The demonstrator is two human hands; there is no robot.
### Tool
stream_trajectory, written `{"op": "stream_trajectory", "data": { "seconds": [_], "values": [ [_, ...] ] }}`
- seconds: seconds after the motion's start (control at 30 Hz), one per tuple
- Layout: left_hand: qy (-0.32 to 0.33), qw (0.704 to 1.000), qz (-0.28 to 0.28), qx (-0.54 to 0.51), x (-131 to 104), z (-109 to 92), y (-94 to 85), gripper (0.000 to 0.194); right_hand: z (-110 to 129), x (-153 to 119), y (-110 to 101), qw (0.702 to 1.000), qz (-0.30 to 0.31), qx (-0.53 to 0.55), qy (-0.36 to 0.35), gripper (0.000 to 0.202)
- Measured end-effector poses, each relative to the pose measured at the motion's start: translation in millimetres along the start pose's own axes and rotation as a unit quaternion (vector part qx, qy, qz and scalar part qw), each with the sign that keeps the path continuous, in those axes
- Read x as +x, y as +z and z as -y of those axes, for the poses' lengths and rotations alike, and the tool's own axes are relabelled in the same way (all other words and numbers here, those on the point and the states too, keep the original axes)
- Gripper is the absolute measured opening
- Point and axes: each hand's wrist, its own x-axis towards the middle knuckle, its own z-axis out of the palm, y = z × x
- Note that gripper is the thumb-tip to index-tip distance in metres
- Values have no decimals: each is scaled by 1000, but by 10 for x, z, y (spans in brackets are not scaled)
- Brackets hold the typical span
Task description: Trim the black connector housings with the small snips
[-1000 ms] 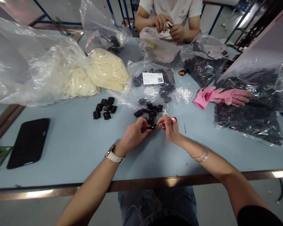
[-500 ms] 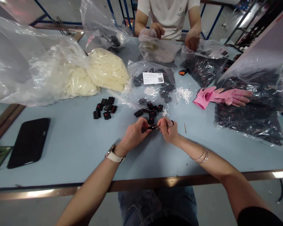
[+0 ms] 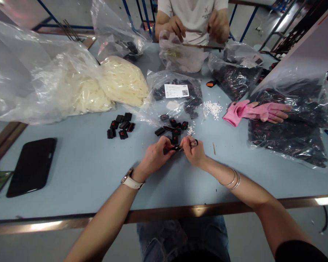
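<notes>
My left hand [image 3: 157,153] pinches a small black part [image 3: 175,147] above the blue table [image 3: 98,174]. Closed around a slim metal tool with a dark looped end [image 3: 194,143], my right hand [image 3: 193,152] brings its tip against that part. Just beyond my hands lies a group of black pieces with red marks [image 3: 175,135], beside a small scatter of white bits [image 3: 190,130]. Another group of black pieces [image 3: 123,134] is to the left. A bigger pile of white bits [image 3: 213,109] sits farther back on the right.
A labelled clear bag of black parts [image 3: 176,91] lies mid-table. Bags of cream pieces [image 3: 124,80] are at left, near a black tablet-like object [image 3: 32,165]. Pink gloves [image 3: 258,111] rest by bags of dark parts [image 3: 289,142] at right. A person [image 3: 192,18] sits opposite.
The person opposite has lifted a hand off the dark bag at the back right. My tool hand has shifted slightly left; my other hand keeps its hold on the black part.
</notes>
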Motion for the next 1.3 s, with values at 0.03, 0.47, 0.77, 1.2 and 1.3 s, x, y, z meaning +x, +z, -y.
{"op": "stream_trajectory", "data": {
  "seconds": [0.03, 0.47, 0.77, 1.2, 1.3],
  "values": [
    [-1, 1000, 1, 0, 2, -4, -2, 21, 6, 6, 0, 1000, -1, -16, -4, 36],
    [-7, 1000, 7, -14, -4, -11, -9, 21, -7, 8, 44, 997, 6, -74, -21, 38],
    [-10, 1000, 16, -16, -3, -4, -8, 21, -133, -67, 73, 996, -39, 75, 27, 41],
    [-12, 1000, 18, -5, -6, -31, -17, 20, -50, -34, 39, 998, 1, 53, 20, 41],
    [-9, 1000, 12, -2, -4, -32, -15, 21, -26, -26, 32, 1000, 13, 13, -9, 36]
  ]
}}
